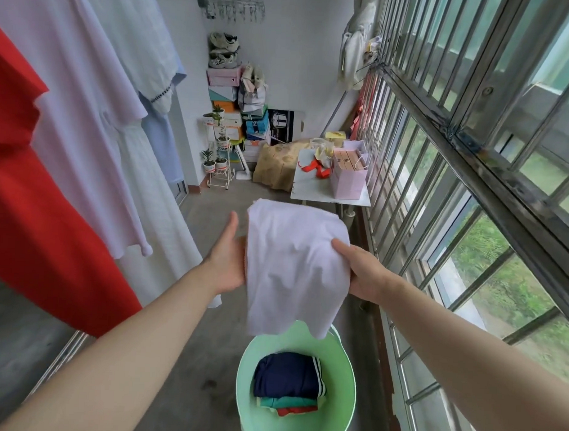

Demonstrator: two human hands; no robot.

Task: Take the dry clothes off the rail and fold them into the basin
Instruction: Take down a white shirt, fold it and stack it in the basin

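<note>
I hold a partly folded white garment (291, 267) in the air over the green basin (344, 407). My left hand (225, 261) lies flat against its left edge with the fingers straight. My right hand (360, 271) grips its right edge, thumb on top. Its loose lower corners hang down to the basin's far rim. In the basin lies a folded stack: a navy piece with white stripes (287, 378) on top, a teal and a red one beneath. On the left hang a red garment (35, 206), a pale lilac one (77, 111) and white dresses (155, 191).
A barred window (471, 176) runs along the right. A small white table (313, 187) with a pink bag (347, 177) stands ahead. Shoe boxes (226, 94), a plant stand (219, 155) and a brown bundle (277, 165) crowd the far wall. A metal rail (62, 356) runs low left.
</note>
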